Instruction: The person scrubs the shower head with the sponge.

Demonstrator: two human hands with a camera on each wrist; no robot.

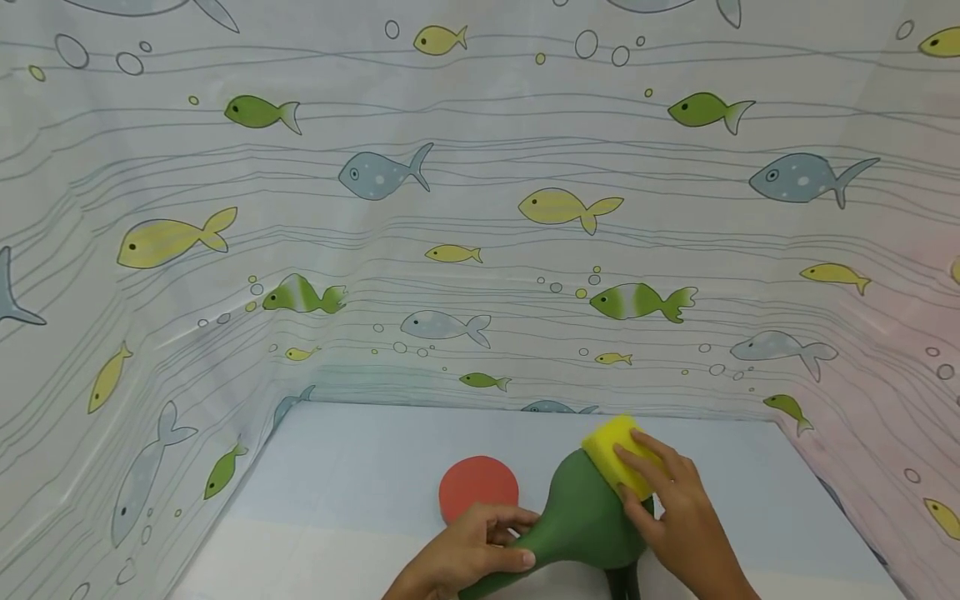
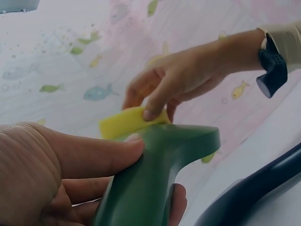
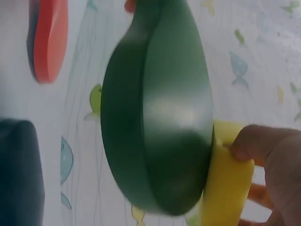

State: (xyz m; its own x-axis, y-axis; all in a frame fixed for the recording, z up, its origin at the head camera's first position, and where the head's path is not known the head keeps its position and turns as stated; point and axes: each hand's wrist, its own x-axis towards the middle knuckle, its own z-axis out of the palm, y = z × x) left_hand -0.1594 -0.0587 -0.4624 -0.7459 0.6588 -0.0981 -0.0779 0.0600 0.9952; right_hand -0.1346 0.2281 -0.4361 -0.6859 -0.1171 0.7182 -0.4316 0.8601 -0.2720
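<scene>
Green pan [image 1: 581, 521], yellow sponge [image 1: 618, 454], red disc [image 1: 477, 487], fish-patterned curtain [image 1: 480, 208].

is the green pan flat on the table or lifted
Lifted and tilted: the left hand grips the green pan by its handle while the right hand presses a yellow sponge on it.

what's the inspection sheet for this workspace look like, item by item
surface: pale blue table top, bare in front of the hands
job's things: green pan, tilted up off the table; yellow sponge pressed against its far side
clutter: red disc lying flat; dark blue handle-like thing, only partly seen
grippers: left hand grips the pan's handle; right hand holds the sponge on the pan
cables: nothing seen
surroundings: fish-print curtain closes in the back and both sides
</scene>
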